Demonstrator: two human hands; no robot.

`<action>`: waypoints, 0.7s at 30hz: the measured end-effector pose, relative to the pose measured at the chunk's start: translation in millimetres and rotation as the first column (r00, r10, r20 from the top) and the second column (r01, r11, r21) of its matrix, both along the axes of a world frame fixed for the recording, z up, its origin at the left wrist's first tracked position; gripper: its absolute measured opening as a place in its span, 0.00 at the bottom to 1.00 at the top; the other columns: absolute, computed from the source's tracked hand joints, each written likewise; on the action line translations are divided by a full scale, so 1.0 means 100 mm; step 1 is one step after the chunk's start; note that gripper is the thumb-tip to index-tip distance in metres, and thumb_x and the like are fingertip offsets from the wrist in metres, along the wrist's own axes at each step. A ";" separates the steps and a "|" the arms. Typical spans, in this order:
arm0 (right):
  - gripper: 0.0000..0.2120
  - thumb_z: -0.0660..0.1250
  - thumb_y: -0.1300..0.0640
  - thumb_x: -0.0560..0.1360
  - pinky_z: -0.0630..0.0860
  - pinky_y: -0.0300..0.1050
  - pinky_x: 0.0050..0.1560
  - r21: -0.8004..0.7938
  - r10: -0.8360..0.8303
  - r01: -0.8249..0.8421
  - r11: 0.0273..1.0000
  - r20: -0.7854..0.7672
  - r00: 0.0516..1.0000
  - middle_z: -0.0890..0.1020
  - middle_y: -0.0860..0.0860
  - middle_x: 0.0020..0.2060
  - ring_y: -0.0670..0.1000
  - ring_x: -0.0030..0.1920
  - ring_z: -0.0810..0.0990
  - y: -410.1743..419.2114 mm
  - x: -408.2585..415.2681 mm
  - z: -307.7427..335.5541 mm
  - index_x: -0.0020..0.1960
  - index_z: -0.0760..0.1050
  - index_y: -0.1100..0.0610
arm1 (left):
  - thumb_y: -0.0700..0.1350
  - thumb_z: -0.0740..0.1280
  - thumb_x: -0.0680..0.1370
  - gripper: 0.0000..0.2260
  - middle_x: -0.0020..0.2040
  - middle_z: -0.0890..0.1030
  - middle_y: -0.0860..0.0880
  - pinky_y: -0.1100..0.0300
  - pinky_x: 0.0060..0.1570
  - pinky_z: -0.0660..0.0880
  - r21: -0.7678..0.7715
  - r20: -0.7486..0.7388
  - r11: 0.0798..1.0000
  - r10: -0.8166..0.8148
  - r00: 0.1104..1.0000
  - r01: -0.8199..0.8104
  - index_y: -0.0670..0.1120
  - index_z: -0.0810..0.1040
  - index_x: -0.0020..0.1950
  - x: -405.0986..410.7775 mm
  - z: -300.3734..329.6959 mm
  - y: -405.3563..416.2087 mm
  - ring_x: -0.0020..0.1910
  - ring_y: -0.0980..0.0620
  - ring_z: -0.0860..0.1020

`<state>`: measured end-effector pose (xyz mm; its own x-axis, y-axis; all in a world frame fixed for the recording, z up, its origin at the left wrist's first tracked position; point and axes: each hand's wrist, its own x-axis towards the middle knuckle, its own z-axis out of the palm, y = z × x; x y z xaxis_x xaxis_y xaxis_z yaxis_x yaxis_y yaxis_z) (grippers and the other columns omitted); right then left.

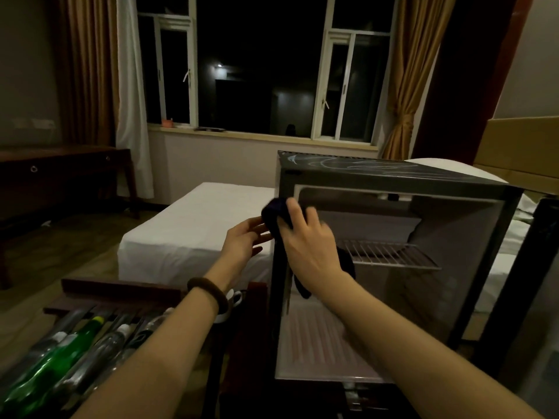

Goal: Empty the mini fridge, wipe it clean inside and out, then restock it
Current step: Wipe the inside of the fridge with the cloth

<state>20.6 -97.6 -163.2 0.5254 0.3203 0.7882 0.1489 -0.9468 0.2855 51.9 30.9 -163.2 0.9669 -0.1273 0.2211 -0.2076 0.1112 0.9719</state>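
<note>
My right hand point(305, 237) grips dark cloth point(276, 214) against mini fridge point(393, 176) frame; left hand point(243, 237) relaxed, fingers straight beside it. Bottles point(75, 355): labels unreadable.

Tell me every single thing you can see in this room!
mini fridge: one, dark, door open, centre right
wire shelf: one, pale metal, inside the fridge
cloth: one, dark, at the fridge's front left edge
bottles: several, clear and one green, lying lower left
cup: one, white, behind the left wrist
bed: one, white, beyond the fridge
window: one, dark outside
curtains: tan, beside the window
desk: one, dark wood, left
left hand: open, by the cloth
right hand: fingers gripping the cloth
</note>
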 end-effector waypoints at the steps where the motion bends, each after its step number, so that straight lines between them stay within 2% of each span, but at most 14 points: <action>1: 0.23 0.75 0.59 0.63 0.77 0.47 0.33 -0.029 0.031 -0.032 0.999 -0.030 0.999 0.65 0.58 0.61 0.58 0.45 0.76 -0.05 -0.01 -0.14 0.58 0.77 0.58 | 0.34 0.52 0.80 0.15 0.56 0.78 0.47 0.57 0.54 0.72 -0.005 0.001 1.000 0.007 1.000 -0.007 0.45 0.74 0.59 -0.01 -0.02 0.00 0.54 0.50 0.76; 3: 0.26 0.78 0.59 0.59 0.78 0.47 0.33 -0.081 0.067 -0.074 0.994 -0.095 0.993 0.65 0.57 0.61 0.58 0.44 0.77 -0.14 -0.05 -0.37 0.57 0.78 0.58 | 0.37 0.54 0.81 0.14 0.59 0.77 0.45 0.57 0.56 0.72 0.014 -0.007 1.000 0.005 1.000 -0.005 0.44 0.74 0.62 -0.04 -0.10 0.00 0.58 0.48 0.75; 5: 0.25 0.76 0.61 0.61 0.79 0.49 0.33 -0.088 0.101 -0.113 0.990 -0.131 0.986 0.65 0.57 0.61 0.59 0.44 0.78 -0.18 -0.09 -0.43 0.58 0.77 0.58 | 0.37 0.53 0.81 0.14 0.61 0.77 0.45 0.56 0.58 0.70 0.039 -0.050 0.999 0.005 0.999 -0.003 0.44 0.73 0.63 -0.07 -0.22 0.02 0.60 0.48 0.74; 7: 0.18 0.65 0.61 0.69 0.78 0.50 0.31 -0.027 0.145 -0.148 0.989 -0.089 0.985 0.65 0.58 0.61 0.61 0.44 0.77 -0.15 -0.08 -0.26 0.59 0.75 0.60 | 0.35 0.53 0.81 0.16 0.63 0.75 0.46 0.57 0.56 0.69 0.074 -0.110 0.996 -0.038 0.993 0.046 0.45 0.72 0.64 -0.07 -0.32 0.06 0.62 0.48 0.73; 9: 0.19 0.54 0.60 0.72 0.75 0.48 0.29 0.034 0.110 -0.110 0.993 0.007 0.994 0.63 0.57 0.60 0.62 0.45 0.75 -0.10 -0.03 0.01 0.59 0.75 0.61 | 0.34 0.53 0.80 0.18 0.65 0.74 0.47 0.58 0.52 0.71 0.117 -0.153 0.984 -0.112 0.982 0.131 0.46 0.71 0.66 -0.05 -0.43 0.08 0.64 0.49 0.72; 10: 0.20 0.52 0.60 0.72 0.74 0.47 0.28 0.036 0.074 -0.076 0.996 0.053 0.996 0.62 0.57 0.60 0.62 0.45 0.74 -0.08 0.00 0.11 0.58 0.75 0.61 | 0.34 0.53 0.80 0.18 0.65 0.73 0.48 0.58 0.52 0.74 0.126 -0.155 0.979 -0.142 0.978 0.163 0.46 0.71 0.67 -0.03 -0.47 0.09 0.65 0.49 0.71; 11: 0.19 0.52 0.61 0.72 0.73 0.46 0.29 0.029 0.049 -0.052 0.998 0.077 0.996 0.62 0.56 0.60 0.61 0.45 0.74 -0.07 0.02 0.15 0.58 0.75 0.61 | 0.33 0.53 0.79 0.19 0.65 0.73 0.48 0.55 0.54 0.75 0.118 -0.154 0.976 -0.167 0.974 0.186 0.47 0.71 0.66 -0.01 -0.52 0.10 0.65 0.49 0.71; 13: 0.16 0.58 0.63 0.72 0.73 0.47 0.31 0.004 0.069 -0.070 0.998 0.078 0.995 0.61 0.56 0.62 0.61 0.47 0.73 -0.10 0.07 0.01 0.58 0.75 0.61 | 0.33 0.54 0.79 0.19 0.65 0.74 0.48 0.47 0.61 0.72 0.094 -0.153 0.977 -0.174 0.973 0.190 0.50 0.72 0.64 0.02 -0.60 0.09 0.65 0.48 0.72; 14: 0.15 0.63 0.64 0.71 0.73 0.48 0.32 -0.009 0.105 -0.105 0.994 0.055 0.993 0.62 0.56 0.62 0.61 0.47 0.72 -0.14 0.08 -0.14 0.58 0.75 0.61 | 0.33 0.54 0.79 0.18 0.64 0.75 0.48 0.48 0.62 0.72 0.073 -0.154 0.982 -0.162 0.975 0.175 0.50 0.72 0.63 0.02 -0.64 0.08 0.63 0.49 0.73; 16: 0.16 0.68 0.65 0.69 0.75 0.50 0.34 -0.065 0.188 -0.189 0.980 -0.027 0.982 0.63 0.57 0.63 0.60 0.47 0.71 -0.22 0.07 -0.58 0.57 0.76 0.61 | 0.33 0.53 0.79 0.17 0.59 0.77 0.49 0.60 0.52 0.75 0.020 -0.168 0.992 -0.116 0.979 0.121 0.48 0.72 0.62 -0.01 -0.72 0.05 0.55 0.53 0.77; 17: 0.15 0.68 0.65 0.69 0.77 0.51 0.34 -0.114 0.209 -0.217 0.969 -0.081 0.975 0.64 0.56 0.63 0.60 0.47 0.70 -0.28 0.06 -0.83 0.56 0.77 0.60 | 0.33 0.53 0.80 0.16 0.56 0.78 0.49 0.65 0.45 0.75 0.005 -0.185 0.996 -0.089 0.979 0.091 0.47 0.73 0.62 -0.03 -0.77 0.04 0.50 0.56 0.77; 18: 0.13 0.66 0.63 0.70 0.77 0.52 0.34 -0.171 0.213 -0.234 0.957 -0.136 0.968 0.65 0.56 0.63 0.59 0.47 0.70 -0.34 0.04 -1.07 0.54 0.78 0.59 | 0.34 0.54 0.80 0.15 0.54 0.78 0.50 0.67 0.43 0.74 0.008 -0.201 0.998 -0.065 0.977 0.068 0.46 0.73 0.62 -0.04 -0.84 0.05 0.48 0.57 0.77; 21: 0.15 0.59 0.59 0.70 0.78 0.51 0.32 -0.245 0.185 -0.251 0.936 -0.262 0.947 0.65 0.55 0.62 0.57 0.45 0.66 -0.43 -0.03 -1.46 0.52 0.80 0.56 | 0.36 0.56 0.80 0.14 0.59 0.77 0.48 0.59 0.56 0.69 0.082 -0.244 0.996 -0.002 0.970 0.023 0.45 0.74 0.62 -0.02 -1.03 0.10 0.58 0.52 0.75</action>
<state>17.8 -140.9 -309.4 0.5750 0.6322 0.5193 0.4359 -0.7738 0.4595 50.3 41.2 -266.6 0.9885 -0.1477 -0.0325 0.0372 0.0288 0.9989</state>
